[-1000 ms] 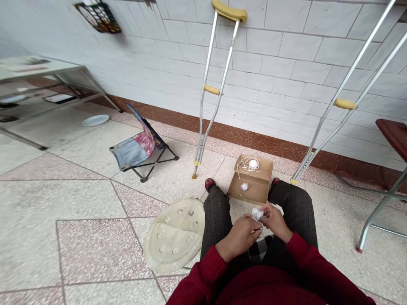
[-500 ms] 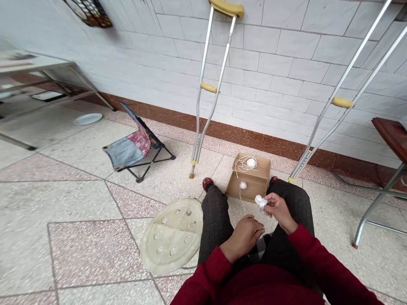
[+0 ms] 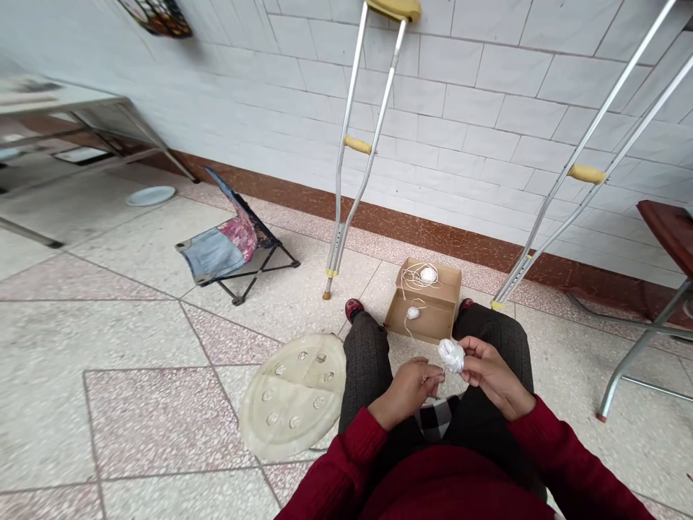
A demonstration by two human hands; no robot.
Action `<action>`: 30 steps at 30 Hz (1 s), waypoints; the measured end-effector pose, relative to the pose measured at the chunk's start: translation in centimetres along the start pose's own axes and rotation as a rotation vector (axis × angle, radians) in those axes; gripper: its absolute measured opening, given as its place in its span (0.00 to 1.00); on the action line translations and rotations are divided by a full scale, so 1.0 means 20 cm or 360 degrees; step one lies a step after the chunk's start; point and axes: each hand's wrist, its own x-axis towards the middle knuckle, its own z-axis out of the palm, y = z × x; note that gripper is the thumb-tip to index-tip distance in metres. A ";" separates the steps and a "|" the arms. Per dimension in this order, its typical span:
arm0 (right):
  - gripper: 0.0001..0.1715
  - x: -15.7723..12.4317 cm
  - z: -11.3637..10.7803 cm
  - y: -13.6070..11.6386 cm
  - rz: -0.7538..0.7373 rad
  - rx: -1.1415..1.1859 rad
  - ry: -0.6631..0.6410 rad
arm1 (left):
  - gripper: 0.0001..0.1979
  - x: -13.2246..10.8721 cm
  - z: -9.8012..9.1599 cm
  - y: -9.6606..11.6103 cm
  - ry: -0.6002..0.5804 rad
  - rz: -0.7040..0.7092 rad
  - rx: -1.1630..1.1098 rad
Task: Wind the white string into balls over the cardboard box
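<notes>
My right hand (image 3: 492, 372) is closed around one end of a white bundle of wound string (image 3: 451, 355), holding it up between my knees. Close to its left side, my left hand (image 3: 414, 386) is pinched, and a thin white string seems to run at its fingertips; most of that strand is too fine to follow. Beyond both hands, an open cardboard box (image 3: 422, 330) lies on the floor between my feet. Inside its near half rests a small white ball of string (image 3: 413, 313), with a strand trailing over the near edge. A larger white ball (image 3: 428, 274) with loose loops lies in the far half.
A round, pale cover with holes (image 3: 292, 397) lies left of my leg. Two crutches (image 3: 358, 145) (image 3: 586, 174) lean on the tiled wall. Left stands a folding chair (image 3: 216, 253), with a plate (image 3: 151, 196) and table (image 3: 97, 108) beyond. A metal-legged stool (image 3: 628, 361) is right.
Both hands have come closer together. The bundle in my right hand has turned and moved slightly right and nearer, and my left hand has shifted left and up, its fingers now pinched.
</notes>
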 end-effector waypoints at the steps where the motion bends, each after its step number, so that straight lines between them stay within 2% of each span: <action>1: 0.12 0.05 -0.01 0.01 -0.0065 -0.0023 0.0061 | 0.20 -0.01 0.01 0.02 -0.0027 0.0017 0.0007; 4: 0.13 0.19 -0.04 0.14 -0.0282 -0.0175 0.0341 | 0.18 -0.04 0.00 0.07 -0.0111 0.0126 0.0091; 6: 0.15 0.23 -0.05 0.25 -0.0306 -0.0342 0.0397 | 0.17 -0.04 -0.05 0.08 -0.0094 0.0165 0.0147; 7: 0.15 0.23 -0.05 0.30 -0.0288 -0.0406 0.0347 | 0.17 -0.04 -0.09 0.07 -0.0043 0.0162 0.0169; 9: 0.15 0.17 -0.04 0.37 -0.0203 -0.0465 0.0117 | 0.15 -0.03 -0.15 0.05 0.0108 0.0141 0.0204; 12: 0.15 0.03 0.02 0.34 -0.0099 -0.0350 -0.0205 | 0.15 0.00 -0.20 0.00 0.0206 0.0101 0.0122; 14: 0.14 -0.04 0.06 0.28 -0.0102 -0.0216 -0.0241 | 0.16 0.02 -0.18 -0.02 0.0172 0.0020 -0.0073; 16: 0.15 -0.07 0.08 0.20 -0.0120 -0.0095 -0.0186 | 0.15 0.02 -0.12 -0.05 0.0139 -0.0108 -0.0307; 20: 0.29 -0.05 0.10 0.13 -0.0035 0.0071 -0.0167 | 0.15 -0.02 0.03 -0.09 0.0042 -0.0281 -0.0581; 22: 0.31 -0.01 0.10 0.13 0.0037 0.0099 -0.0224 | 0.16 -0.05 0.07 -0.11 0.0013 -0.0326 -0.0580; 25: 0.26 0.05 0.07 0.16 0.0116 0.0168 -0.0168 | 0.19 -0.11 0.07 -0.13 0.0073 -0.0381 -0.0358; 30: 0.25 0.18 -0.02 0.26 0.0138 0.0198 0.0191 | 0.16 -0.17 0.08 -0.11 0.0073 -0.0300 0.0391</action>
